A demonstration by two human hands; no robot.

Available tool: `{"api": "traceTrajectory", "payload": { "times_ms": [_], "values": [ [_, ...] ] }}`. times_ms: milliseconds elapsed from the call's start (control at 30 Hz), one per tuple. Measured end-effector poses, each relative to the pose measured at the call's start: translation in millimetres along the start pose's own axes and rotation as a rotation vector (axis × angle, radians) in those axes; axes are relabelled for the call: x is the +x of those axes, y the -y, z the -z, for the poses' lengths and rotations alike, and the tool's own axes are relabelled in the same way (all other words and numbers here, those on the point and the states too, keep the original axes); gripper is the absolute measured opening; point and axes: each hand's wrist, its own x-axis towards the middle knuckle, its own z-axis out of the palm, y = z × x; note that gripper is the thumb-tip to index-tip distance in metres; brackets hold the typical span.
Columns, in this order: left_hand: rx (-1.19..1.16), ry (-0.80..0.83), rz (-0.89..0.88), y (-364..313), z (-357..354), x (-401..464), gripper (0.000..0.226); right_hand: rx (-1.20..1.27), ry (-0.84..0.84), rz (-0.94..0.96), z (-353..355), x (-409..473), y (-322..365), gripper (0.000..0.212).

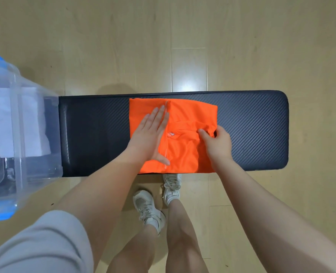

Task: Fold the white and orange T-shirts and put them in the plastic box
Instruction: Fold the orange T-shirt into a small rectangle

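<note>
The orange T-shirt (185, 119) lies partly folded on the dark padded bench (252, 131). My left hand (149, 136) presses flat on its left half, fingers straight, along the fold line. My right hand (216, 142) grips the shirt's right edge, thumb on top and fingers curled under the cloth. The white T-shirt (17, 123) lies folded inside the clear plastic box (19, 164) with blue handles, which stands at the bench's left end.
The bench runs left to right over a light wooden floor (163, 46). My legs and white sneakers (147, 207) stand just in front of the bench. Bare bench surface shows on both sides of the orange shirt.
</note>
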Motion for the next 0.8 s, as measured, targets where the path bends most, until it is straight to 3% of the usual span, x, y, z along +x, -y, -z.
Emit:
{"api": "traceTrajectory", "payload": {
  "times_ms": [100,200,267,333,400,467,633,733,800],
  "values": [
    [-0.054,0.032,0.009,0.1,2.1,0.3,0.146,-0.064,0.034,0.153,1.9,-10.6,12.7,0.023],
    [-0.244,0.041,-0.046,-1.0,6.1,-4.7,0.123,-0.143,0.081,0.274,-5.1,-32.2,37.1,0.051],
    [-0.598,-0.054,-0.074,-8.0,14.0,-15.4,0.08,-0.184,0.111,0.313,-16.7,-49.3,51.6,0.062],
    [-1.144,-0.194,0.053,-13.4,24.7,-30.9,0.047,-0.236,0.146,0.326,-31.3,-67.6,64.5,0.062],
    [-1.668,-0.15,0.267,-11.2,31.8,-44.7,0.038,-0.264,0.18,0.318,-49.3,-81.8,74.6,0.065],
    [-1.911,-0.101,0.366,-2.5,25.4,-49.8,0.037,-0.288,0.226,0.325,-64.9,-87.2,78.6,0.07],
    [-1.819,-0.196,0.457,24.3,4.7,-50.0,0.034,-0.249,0.487,0.424,-88.1,-92.8,74.3,0.069],
    [-1.639,-0.261,0.532,31.7,1.9,-43.8,0.026,-0.292,0.398,0.565,-77.7,-88.7,64.1,0.053],
    [-1.363,-0.279,0.535,34.7,1.3,-40.2,0.021,-0.43,0.29,0.637,-72.0,-80.0,55.3,0.049]
  ]
}}
